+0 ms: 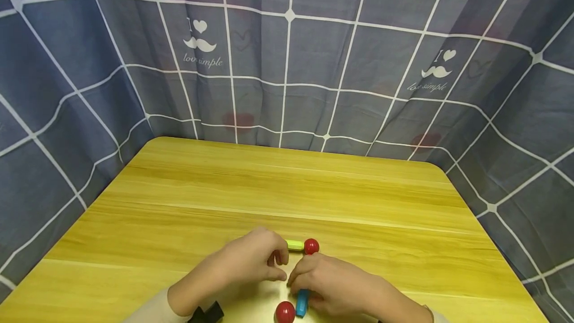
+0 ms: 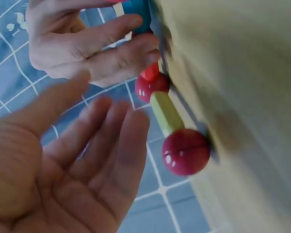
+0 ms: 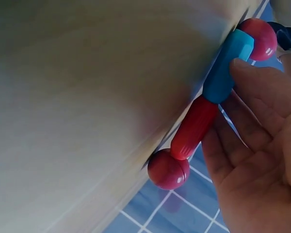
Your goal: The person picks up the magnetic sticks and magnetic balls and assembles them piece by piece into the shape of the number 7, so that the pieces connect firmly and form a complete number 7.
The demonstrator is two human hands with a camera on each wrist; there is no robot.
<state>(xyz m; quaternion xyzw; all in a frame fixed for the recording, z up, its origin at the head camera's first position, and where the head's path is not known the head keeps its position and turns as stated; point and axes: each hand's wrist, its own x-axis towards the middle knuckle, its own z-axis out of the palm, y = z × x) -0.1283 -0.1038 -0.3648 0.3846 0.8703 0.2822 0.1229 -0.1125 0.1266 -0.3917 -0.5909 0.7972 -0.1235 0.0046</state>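
Observation:
My right hand [image 1: 332,283] pinches a blue rod [image 3: 228,68] with its thumb and fingers, low at the table. A red rod [image 3: 195,127] meets the blue one end to end, with a shiny red ball [image 3: 168,169] at its far end. Another red ball [image 1: 285,312] sits by the near end of the blue rod. A yellow-green rod [image 1: 295,245] runs leftward from the far ball to a further red ball [image 2: 186,151], which my left hand hides in the head view. That left hand [image 1: 257,255] hovers beside this rod, fingers loosely bent, holding nothing.
The wood-grain table [image 1: 269,188] has a rounded far edge. A blue-grey checked curtain [image 1: 287,64] surrounds it at the back and both sides. A black object [image 1: 208,313] lies by my left wrist at the near edge.

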